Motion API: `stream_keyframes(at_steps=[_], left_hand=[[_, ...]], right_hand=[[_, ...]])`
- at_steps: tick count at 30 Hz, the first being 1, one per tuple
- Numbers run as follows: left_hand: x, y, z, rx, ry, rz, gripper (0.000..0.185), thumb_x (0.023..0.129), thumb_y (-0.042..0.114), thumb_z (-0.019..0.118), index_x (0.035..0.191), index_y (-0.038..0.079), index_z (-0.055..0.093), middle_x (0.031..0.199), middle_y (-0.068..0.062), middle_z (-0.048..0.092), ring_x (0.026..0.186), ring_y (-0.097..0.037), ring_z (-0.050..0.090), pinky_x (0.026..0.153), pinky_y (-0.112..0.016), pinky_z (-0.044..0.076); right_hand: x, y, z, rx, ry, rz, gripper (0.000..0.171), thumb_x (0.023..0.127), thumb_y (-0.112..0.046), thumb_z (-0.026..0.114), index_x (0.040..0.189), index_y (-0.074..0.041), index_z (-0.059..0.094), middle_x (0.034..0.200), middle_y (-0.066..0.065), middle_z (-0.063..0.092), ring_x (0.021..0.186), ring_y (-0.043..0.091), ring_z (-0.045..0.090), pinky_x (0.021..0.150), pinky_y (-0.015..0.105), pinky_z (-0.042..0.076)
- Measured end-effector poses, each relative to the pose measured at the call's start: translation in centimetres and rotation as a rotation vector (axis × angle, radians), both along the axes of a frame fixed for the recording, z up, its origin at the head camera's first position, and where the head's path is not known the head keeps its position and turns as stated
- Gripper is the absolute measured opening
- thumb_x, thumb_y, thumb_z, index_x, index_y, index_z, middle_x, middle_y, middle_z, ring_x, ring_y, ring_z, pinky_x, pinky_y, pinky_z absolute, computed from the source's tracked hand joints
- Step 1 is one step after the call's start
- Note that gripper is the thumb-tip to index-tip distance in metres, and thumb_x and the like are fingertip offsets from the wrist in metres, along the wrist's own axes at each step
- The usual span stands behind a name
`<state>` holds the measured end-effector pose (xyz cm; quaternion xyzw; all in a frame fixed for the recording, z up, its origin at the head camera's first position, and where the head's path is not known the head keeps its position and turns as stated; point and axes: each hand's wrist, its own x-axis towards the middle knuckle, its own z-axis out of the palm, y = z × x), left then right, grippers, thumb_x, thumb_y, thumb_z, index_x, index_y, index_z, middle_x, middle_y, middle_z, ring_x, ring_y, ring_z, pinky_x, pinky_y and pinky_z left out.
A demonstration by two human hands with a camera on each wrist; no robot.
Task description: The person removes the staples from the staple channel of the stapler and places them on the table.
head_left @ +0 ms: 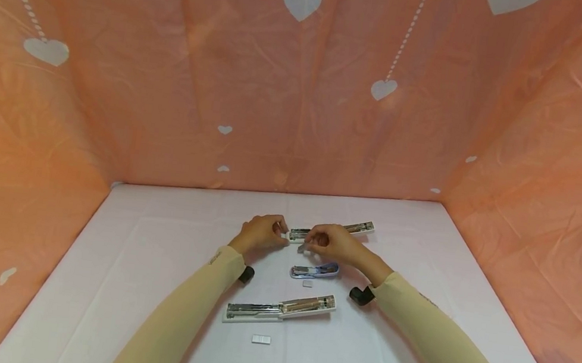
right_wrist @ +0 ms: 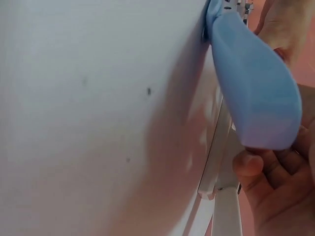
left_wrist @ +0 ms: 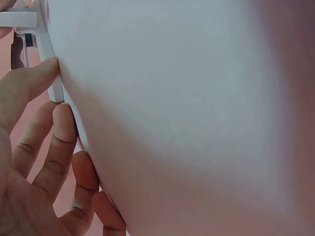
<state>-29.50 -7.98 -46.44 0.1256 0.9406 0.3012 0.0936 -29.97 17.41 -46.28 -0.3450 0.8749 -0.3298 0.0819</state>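
Note:
Farthest back lies a white stapler (head_left: 364, 228), swung open so its metal staple channel shows. My left hand (head_left: 262, 232) grips the left end of its base, thumb on the near side; in the left wrist view the thumb and fingertips meet the white base (left_wrist: 57, 92). Over the channel, my right hand (head_left: 336, 243) pinches a small grey strip of staples (head_left: 300, 248) between thumb and fingers, just in front of the base. Nearer sits a small blue stapler (head_left: 332, 269), also open, whose blue top (right_wrist: 258, 93) covers part of the right hand in the right wrist view.
A second white stapler (head_left: 281, 310) lies open closer to me. One short staple strip (head_left: 307, 284) is in front of the blue stapler, and a longer staple strip (head_left: 261, 339) in front of the near white one. Orange cloth walls (head_left: 298, 116) border the white table (head_left: 150, 285).

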Motion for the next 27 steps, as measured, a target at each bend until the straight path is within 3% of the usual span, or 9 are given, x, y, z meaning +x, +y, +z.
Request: stream_keyframes(at_steps=[12, 27], left_hand=[[0.18, 0.2, -0.03, 0.004, 0.0, 0.009, 0.024, 0.094, 0.031, 0.086, 0.111, 0.021, 0.074, 0.095, 0.004, 0.068, 0.095, -0.021, 0.061, 0.103, -0.057, 0.042], [0.04, 0.17, -0.04, 0.018, -0.007, 0.026, 0.024, 0.094, 0.031, 0.086, 0.111, 0.022, 0.073, 0.091, 0.005, 0.067, 0.093, -0.02, 0.06, 0.106, -0.057, 0.038]], right_hand=[[0.3, 0.13, -0.04, 0.032, -0.046, -0.009, 0.014, 0.098, -0.008, 0.079, 0.111, -0.004, 0.076, 0.083, -0.003, 0.067, 0.073, 0.007, 0.055, 0.068, 0.024, 0.048], [0.08, 0.76, -0.3, 0.049, -0.097, -0.01, 0.013, 0.097, -0.004, 0.077, 0.11, -0.003, 0.075, 0.088, -0.001, 0.069, 0.077, 0.008, 0.057, 0.071, 0.025, 0.049]])
